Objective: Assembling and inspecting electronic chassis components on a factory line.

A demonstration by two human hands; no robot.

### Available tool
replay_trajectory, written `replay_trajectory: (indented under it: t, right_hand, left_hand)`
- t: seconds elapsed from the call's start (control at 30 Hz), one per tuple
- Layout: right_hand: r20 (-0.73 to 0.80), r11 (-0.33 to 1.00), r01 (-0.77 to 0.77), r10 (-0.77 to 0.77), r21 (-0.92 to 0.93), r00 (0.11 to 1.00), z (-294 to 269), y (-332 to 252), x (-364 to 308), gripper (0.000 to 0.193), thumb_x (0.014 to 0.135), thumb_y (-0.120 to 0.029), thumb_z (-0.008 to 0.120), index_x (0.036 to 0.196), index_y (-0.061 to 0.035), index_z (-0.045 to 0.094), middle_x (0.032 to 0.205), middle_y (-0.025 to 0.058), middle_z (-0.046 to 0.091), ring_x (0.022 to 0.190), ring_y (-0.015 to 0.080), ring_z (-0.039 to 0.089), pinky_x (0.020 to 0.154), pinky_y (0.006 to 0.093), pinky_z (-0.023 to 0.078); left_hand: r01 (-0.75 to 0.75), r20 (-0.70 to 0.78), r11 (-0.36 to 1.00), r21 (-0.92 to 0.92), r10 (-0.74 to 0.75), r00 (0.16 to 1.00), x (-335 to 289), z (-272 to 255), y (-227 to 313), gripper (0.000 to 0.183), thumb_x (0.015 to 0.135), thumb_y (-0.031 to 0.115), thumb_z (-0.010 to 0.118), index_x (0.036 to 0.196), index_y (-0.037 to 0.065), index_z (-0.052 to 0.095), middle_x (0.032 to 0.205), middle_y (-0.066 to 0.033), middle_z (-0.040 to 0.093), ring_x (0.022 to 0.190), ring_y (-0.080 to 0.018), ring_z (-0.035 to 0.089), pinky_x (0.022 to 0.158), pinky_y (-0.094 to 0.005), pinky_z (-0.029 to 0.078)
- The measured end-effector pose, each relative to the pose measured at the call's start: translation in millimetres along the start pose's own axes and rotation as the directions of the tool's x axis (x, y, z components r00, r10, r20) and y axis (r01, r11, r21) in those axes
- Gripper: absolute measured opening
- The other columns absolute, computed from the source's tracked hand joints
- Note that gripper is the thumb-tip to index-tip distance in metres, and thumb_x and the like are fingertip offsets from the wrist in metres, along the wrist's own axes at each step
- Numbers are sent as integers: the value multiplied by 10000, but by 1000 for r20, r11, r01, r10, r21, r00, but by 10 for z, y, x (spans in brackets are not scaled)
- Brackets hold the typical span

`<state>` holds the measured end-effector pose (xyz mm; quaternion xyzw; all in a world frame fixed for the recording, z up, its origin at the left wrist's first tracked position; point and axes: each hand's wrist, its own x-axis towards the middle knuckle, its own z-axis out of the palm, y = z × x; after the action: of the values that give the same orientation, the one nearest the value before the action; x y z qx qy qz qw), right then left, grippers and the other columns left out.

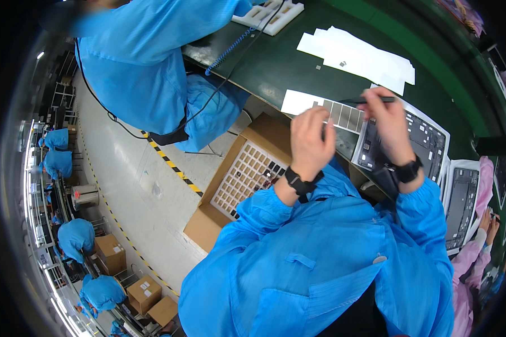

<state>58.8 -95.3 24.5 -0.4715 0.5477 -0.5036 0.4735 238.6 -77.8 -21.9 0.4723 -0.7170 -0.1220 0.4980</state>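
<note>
Several grey rectangular pads (347, 116) sit in a row on a white backing strip (298, 103), which lies along the near edge of the green worktop (264, 76). My right hand (389, 126) is above the strip's right end, thumb and fingers closed on a slim black tool (387, 99) — its thin end points left, over the strip. My left hand (311, 140) is at the pads' near side, fingers curled and partly open toward the thumb; I cannot tell whether they hold anything. Just right of the strip lies a dark panel (433, 147) with a pale rim. Farther back, white sheets (357, 56) overlap — small dark squares (343, 63) rest on them. Below the worktop, left of me, a cardboard box (208, 226) holds a white gridded tray (230, 194).
</note>
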Motion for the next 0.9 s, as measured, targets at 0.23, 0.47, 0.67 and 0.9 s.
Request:
replay_trajectory:
  t: [0.23,0.47,0.67,0.9]
  right_hand:
    - [87,994,7,2,-105,996,372,345,168,239,959,-247,569,949,-10,605,707,25,610,613,70,538,570,216,438]
    - [31,999,13,-12,-43,999,506,360,166,229,963,-234,561,931,-12,610,709,29,617,623,67,549,575,209,443]
    - [-91,996,38,-31,83,995,426,413,238,233,970,-232,550,894,-19,603,701,26,616,595,56,516,556,208,422]
    - [-33,992,53,-57,-111,998,543,399,140,205,954,-203,573,910,-4,600,693,37,625,604,69,558,549,225,444]
  left_hand:
    - [60,153,971,231,-97,983,7,-124,-363,516,798,184,688,1233,-45,535,1306,-208,540,1252,-377,470,1028,-442,373]
    - [94,170,969,230,-135,976,45,-113,-360,525,781,186,705,1222,-48,542,1288,-206,555,1265,-372,462,1039,-439,369]
    - [87,164,970,228,-127,978,81,-103,-351,522,798,197,689,1231,-54,540,1313,-212,526,1253,-385,460,1043,-435,372]
    - [8,246,945,327,-94,965,65,-183,-281,478,845,224,648,1221,-58,557,1337,-240,490,1222,-405,473,1020,-437,399]
